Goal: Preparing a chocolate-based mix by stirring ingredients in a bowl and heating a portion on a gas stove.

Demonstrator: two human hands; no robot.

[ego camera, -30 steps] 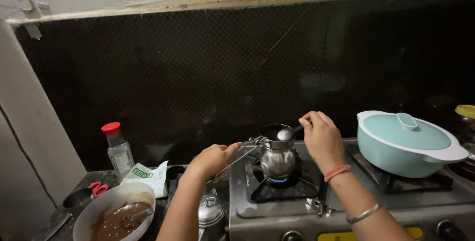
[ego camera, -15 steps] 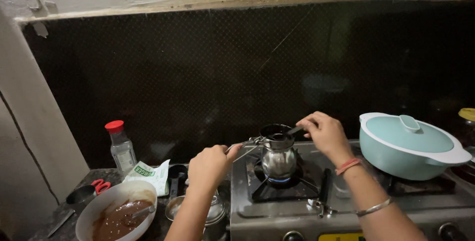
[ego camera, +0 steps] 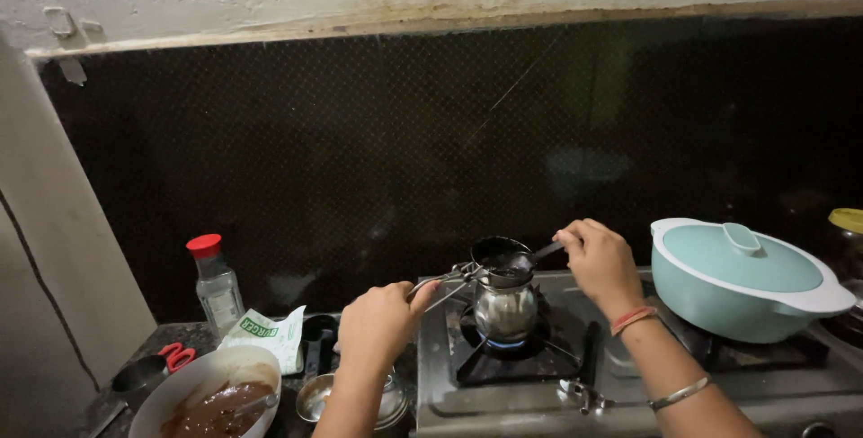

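A small steel pot (ego camera: pixel 504 305) stands on the lit left burner of a gas stove (ego camera: pixel 539 375), with a blue flame under it. My left hand (ego camera: pixel 382 323) grips metal tongs (ego camera: pixel 440 281) that clamp the pot's rim. My right hand (ego camera: pixel 600 263) holds a spoon (ego camera: pixel 530 258) whose bowl sits in the dark contents at the pot's mouth.
A pale green lidded casserole (ego camera: pixel 746 276) occupies the right burner, a yellow-lidded jar (ego camera: pixel 845 236) behind it. Left of the stove are a white bowl (ego camera: pixel 200 384) of brown batter, a red-capped bottle (ego camera: pixel 216 283), a green-and-white packet (ego camera: pixel 262 335), red scissors (ego camera: pixel 175 357) and a steel lid (ego camera: pixel 315 397).
The view has shifted a little; my right hand now holds the spoon lower, inside the pot's mouth. My left hand keeps the tongs on the rim.
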